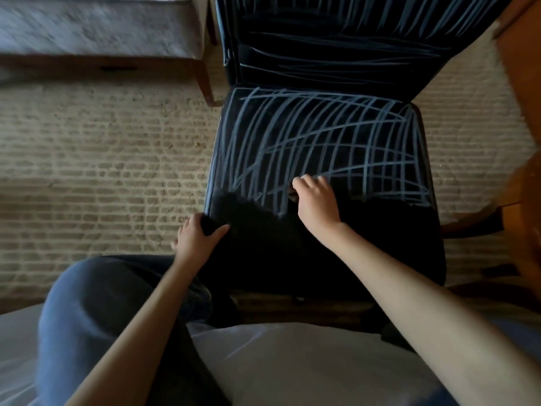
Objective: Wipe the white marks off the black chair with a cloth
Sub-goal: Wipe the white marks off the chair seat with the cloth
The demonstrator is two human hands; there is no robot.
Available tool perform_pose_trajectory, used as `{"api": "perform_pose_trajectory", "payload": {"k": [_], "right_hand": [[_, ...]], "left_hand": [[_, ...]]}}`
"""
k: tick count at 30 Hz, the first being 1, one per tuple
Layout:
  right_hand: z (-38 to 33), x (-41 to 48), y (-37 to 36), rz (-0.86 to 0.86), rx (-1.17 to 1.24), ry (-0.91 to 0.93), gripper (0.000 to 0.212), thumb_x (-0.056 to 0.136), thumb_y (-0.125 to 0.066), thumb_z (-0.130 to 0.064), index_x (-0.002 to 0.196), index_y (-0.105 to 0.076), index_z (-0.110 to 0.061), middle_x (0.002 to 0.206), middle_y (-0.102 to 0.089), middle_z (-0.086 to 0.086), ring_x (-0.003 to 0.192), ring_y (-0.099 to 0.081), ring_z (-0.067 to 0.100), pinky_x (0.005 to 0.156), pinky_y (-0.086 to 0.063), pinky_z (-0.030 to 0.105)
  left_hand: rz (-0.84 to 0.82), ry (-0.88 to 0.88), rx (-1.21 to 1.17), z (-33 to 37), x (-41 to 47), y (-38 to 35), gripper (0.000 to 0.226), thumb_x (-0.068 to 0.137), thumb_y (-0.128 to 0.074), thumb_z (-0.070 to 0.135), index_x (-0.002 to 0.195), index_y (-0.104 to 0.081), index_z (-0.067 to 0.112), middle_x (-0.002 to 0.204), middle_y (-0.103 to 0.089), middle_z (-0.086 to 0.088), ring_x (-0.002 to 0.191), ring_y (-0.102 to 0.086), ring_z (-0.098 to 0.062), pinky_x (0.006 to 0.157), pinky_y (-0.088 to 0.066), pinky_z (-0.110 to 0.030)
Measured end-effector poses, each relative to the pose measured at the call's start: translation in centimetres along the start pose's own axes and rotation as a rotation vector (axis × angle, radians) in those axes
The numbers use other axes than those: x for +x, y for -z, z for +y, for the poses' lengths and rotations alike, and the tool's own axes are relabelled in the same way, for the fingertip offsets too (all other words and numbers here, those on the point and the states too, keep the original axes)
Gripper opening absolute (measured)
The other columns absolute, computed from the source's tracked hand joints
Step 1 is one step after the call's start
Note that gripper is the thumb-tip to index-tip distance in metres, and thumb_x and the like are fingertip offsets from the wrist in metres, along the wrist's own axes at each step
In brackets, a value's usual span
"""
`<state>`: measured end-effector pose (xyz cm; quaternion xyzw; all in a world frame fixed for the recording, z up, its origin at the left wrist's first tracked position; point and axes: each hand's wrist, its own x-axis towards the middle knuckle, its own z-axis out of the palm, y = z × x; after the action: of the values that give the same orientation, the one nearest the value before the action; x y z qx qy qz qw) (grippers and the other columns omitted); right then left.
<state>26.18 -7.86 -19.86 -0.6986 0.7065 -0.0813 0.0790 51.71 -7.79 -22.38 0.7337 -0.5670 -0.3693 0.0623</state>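
- The black chair (377, 235) stands on a woven rug (102, 171), straight ahead of the person.
- White marks (307, 142) crisscross the far part of the seat and the backrest; the near strip of the seat is plain black.
- The left hand (194, 238) grasps the seat's near left corner, thumb on top and fingers wrapped over the edge.
- The right hand (316, 203) rests on the seat at the edge of the marks, fingers curled under.
- I cannot tell whether a cloth is held beneath it.
- A knee (96, 303) in blue sits at lower left.
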Motion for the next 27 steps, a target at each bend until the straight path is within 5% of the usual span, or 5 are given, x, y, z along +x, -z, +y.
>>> {"api": "perform_pose_trajectory", "payload": {"k": [8, 13, 17, 22, 27], "right_hand": [[-1.3, -7.4, -1.9, 0.079, 0.055, 0.435, 0.018, 0.08, -0.046, -0.004, 0.087, -0.062, -0.009, 0.094, -0.062, 0.01, 0.079, -0.052, 0.03, 0.07, -0.042, 0.039], [-2.2, 0.2, -0.8, 0.125, 0.046, 0.028, 0.031, 0.062, -0.066, 0.014, 0.085, -0.063, -0.006, 0.082, -0.063, 0.012, 0.072, -0.057, 0.035, 0.061, -0.046, 0.038], [-3.3, -5.7, -1.7, 0.12, 0.113, 0.163, 0.021, 0.073, -0.051, 0.006, 0.083, -0.062, -0.008, 0.086, -0.061, 0.01, 0.075, -0.053, 0.032, 0.069, -0.044, 0.038], [-2.4, -7.0, -2.0, 0.09, 0.043, 0.401, 0.021, 0.075, -0.05, -0.006, 0.09, -0.063, -0.013, 0.096, -0.063, 0.007, 0.083, -0.051, 0.029, 0.072, -0.035, 0.037], [-4.8, 0.9, -1.0, -0.002, 0.086, -0.005, 0.03, 0.077, -0.053, 0.009, 0.099, -0.062, -0.008, 0.101, -0.062, 0.01, 0.091, -0.055, 0.035, 0.076, -0.042, 0.041]], "left_hand": [[-0.074, -0.021, 0.03, 0.2, -0.5, 0.1, 0.063, 0.069, -0.071, 0.059, 0.108, -0.047, 0.015, 0.112, -0.056, -0.007, 0.106, -0.054, -0.029, 0.091, -0.046, -0.052], [-0.078, -0.038, -0.004, 0.2, -1.7, -0.6, 0.06, 0.072, -0.073, 0.052, 0.107, -0.049, 0.009, 0.109, -0.056, -0.009, 0.102, -0.055, -0.028, 0.087, -0.048, -0.044], [-0.122, 0.0, -0.121, 0.1, -1.2, -0.5, 0.038, 0.081, -0.07, 0.038, 0.092, -0.047, 0.011, 0.09, -0.056, -0.005, 0.085, -0.056, -0.021, 0.064, -0.042, -0.029], [-0.224, -0.022, -0.14, -0.6, -0.3, -0.8, 0.042, 0.076, -0.075, 0.039, 0.07, -0.045, 0.009, 0.068, -0.056, -0.011, 0.065, -0.058, -0.029, 0.054, -0.042, -0.034], [-0.206, -0.035, -0.162, -0.2, -1.3, -1.2, 0.04, 0.077, -0.076, 0.033, 0.075, -0.039, 0.019, 0.074, -0.05, 0.001, 0.067, -0.05, -0.015, 0.055, -0.038, -0.028]]}}
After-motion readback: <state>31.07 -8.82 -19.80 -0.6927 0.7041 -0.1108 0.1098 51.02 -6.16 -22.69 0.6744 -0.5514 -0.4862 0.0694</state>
